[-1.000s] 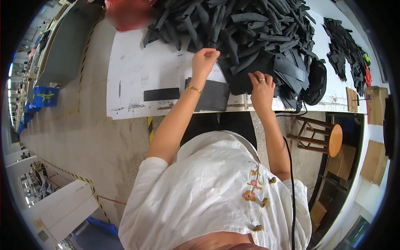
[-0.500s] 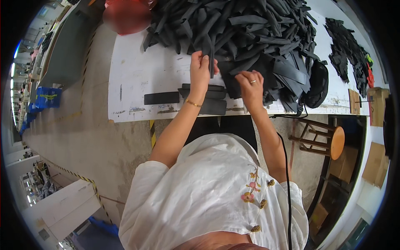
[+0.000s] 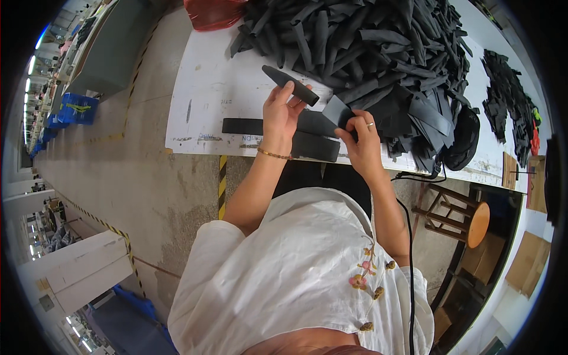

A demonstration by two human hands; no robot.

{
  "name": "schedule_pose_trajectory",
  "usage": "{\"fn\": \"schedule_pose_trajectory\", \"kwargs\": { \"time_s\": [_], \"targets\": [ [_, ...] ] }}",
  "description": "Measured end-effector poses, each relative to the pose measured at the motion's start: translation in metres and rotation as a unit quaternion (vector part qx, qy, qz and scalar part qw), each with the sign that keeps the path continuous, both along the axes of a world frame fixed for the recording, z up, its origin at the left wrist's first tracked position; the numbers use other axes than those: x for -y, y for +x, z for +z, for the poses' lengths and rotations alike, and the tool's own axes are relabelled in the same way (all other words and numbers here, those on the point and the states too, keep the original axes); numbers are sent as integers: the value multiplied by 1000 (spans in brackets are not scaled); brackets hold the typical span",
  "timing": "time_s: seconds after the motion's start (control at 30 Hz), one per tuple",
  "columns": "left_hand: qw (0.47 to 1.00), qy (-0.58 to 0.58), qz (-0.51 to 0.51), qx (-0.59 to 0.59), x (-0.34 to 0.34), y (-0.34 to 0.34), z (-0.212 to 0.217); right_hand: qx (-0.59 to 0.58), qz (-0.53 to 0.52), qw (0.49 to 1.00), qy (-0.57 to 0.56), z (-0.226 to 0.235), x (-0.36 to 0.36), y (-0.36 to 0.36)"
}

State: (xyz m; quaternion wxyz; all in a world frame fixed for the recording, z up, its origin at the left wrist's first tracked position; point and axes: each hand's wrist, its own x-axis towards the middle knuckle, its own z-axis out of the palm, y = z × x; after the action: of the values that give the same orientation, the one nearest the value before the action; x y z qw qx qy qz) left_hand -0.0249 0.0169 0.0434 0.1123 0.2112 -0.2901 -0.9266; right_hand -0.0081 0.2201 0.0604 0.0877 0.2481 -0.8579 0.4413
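My left hand (image 3: 281,112) is closed on a rolled black fabric piece (image 3: 290,84), held slanting above the white table. Close by on the right, my right hand (image 3: 361,137) pinches a flat dark-grey fabric piece (image 3: 339,110) between thumb and fingers. Below and between the hands lie several flat black strips (image 3: 313,148) near the table's front edge, partly covered by my left wrist. Beyond both hands rises a large heap of curled black fabric pieces (image 3: 355,47). Flatter grey pieces (image 3: 430,121) lie at its right side.
A red plastic bag (image 3: 216,13) sits at the table's far left. At the right are a black pouch (image 3: 463,142) with a cord and another dark pile (image 3: 506,103). A wooden stool (image 3: 458,216) stands by the table's front right.
The rolled piece in my left hand has come away from the heap and tilted over. My right hand has lifted a flat piece beside it. The whole view has shifted slightly.
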Motion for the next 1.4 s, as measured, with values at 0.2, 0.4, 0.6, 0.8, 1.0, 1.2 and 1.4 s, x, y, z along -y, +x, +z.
{"fn": "schedule_pose_trajectory", "kwargs": {
  "time_s": [0.2, 0.4, 0.6, 0.8, 1.0, 1.2, 1.4],
  "targets": [
    [1000, -1, -16, -16, 1, 0, -4, -5, 4, 999, -36, 8, -4, 0],
    [999, -17, -30, -3, -6, 0, -2, -100, -17, 994, 36, 14, 2, -6],
    [998, 1, -63, 0, -4, 2, -5, -178, -39, 979, 89, 19, 3, -15],
    [999, -1, -48, 18, -9, 2, -5, -233, -42, 963, 128, 23, 5, -16],
    [996, -86, -3, -37, -27, 14, 19, -278, -63, 950, 128, 22, 11, -17],
    [982, -134, 55, -125, -44, 27, 53, -198, -43, 977, 68, 25, 24, -6],
    [973, -68, -127, -180, -37, 16, 24, -93, 5, 995, -19, 8, 38, 7]
  ]
}}
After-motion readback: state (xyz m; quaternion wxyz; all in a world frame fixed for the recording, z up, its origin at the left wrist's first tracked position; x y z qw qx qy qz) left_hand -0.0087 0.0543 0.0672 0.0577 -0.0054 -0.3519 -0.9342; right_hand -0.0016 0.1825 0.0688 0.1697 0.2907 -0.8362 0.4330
